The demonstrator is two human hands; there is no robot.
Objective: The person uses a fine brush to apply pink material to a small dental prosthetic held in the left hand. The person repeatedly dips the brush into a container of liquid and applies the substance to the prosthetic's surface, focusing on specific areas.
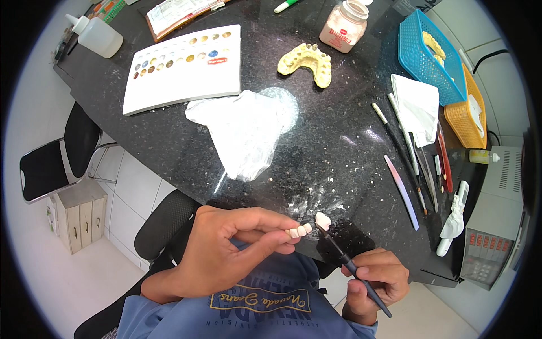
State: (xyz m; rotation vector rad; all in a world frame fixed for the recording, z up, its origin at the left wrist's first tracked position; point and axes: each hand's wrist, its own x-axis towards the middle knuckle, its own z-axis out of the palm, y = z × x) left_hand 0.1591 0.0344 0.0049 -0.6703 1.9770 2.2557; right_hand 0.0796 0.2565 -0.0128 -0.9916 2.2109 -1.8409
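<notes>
My left hand (231, 248) pinches a short row of off-white dental crowns (299, 231) between thumb and fingertips, over the near edge of the dark table. In my right hand (375, 282) is a slim black-handled brush (350, 263), slanting up and to the left. Its whitish, tuft-like head (322, 221) is just right of the crowns, with a small gap between them. White dust and crumbs (322, 198) speckle the tabletop just beyond both hands. My left fingers hide the near end of the crowns.
Beyond lie a crumpled clear plastic sheet (243, 135), a white shade board (180, 73), a yellow dental cast (305, 63) and a powder jar (344, 25). To the right are slender tools (403, 141), a purple file (402, 192), a folded tissue (416, 104) and a blue basket (418, 53).
</notes>
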